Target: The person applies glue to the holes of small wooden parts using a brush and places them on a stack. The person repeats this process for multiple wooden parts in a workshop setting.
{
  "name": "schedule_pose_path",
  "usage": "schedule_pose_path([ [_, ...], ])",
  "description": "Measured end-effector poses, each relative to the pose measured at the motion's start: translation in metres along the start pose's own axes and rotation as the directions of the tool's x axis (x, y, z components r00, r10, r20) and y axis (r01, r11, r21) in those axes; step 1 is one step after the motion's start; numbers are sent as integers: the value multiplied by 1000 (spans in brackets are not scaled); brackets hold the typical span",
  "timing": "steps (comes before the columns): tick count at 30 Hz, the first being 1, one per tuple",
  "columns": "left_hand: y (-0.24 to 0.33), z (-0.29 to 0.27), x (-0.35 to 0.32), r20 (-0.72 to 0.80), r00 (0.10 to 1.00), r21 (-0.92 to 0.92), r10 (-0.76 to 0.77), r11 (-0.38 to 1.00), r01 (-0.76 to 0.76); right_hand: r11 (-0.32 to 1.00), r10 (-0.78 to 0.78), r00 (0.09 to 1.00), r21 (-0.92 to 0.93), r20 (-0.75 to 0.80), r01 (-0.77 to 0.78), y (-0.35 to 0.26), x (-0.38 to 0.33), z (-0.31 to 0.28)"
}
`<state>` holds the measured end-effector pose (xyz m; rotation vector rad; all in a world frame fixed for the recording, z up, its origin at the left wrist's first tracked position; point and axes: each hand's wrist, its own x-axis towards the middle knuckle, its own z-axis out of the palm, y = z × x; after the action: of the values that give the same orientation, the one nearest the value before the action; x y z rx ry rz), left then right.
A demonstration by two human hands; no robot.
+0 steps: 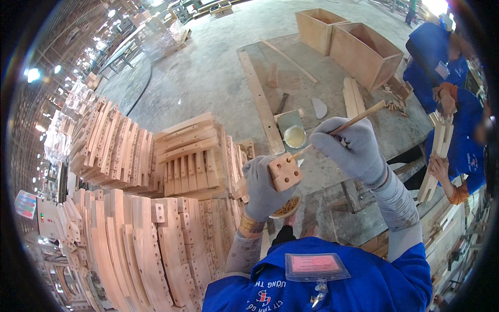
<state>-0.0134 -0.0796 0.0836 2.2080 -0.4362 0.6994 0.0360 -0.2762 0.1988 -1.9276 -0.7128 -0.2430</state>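
Note:
My left hand (258, 190), in a grey glove, is closed around a wooden piece (285, 180) whose end face, with several round holes, points up toward me. In my gloved right hand (354, 148) is a thin wooden stick (366, 113), slanting down to the left. Its lower tip reaches the upper edge of the wooden piece, near a hole; whether it enters the hole I cannot tell. Just beyond my hands stands a round container (294, 137) of pale, creamy liquid. Below the wooden piece, a bowl (293, 208) of small wooden dowels is partly hidden.
Stacks of drilled wooden parts (161, 244) rise at my left, with more stacks (192, 151) behind. Two wooden boxes (364, 54) stand on the worktable (306, 171) at the far right. Two co-workers in blue are at the right; one holds a wooden frame piece (442, 140).

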Motion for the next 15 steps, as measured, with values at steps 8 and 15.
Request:
schedule_pose_path([
  [8,-3,1,-1,17,1000,-42,25,999,-24,989,-142,986,-27,89,145,4,4,6],
  [15,-3,0,-1,-19,1000,-63,14,998,-16,981,-175,979,-66,105,182,1,6,0],
])
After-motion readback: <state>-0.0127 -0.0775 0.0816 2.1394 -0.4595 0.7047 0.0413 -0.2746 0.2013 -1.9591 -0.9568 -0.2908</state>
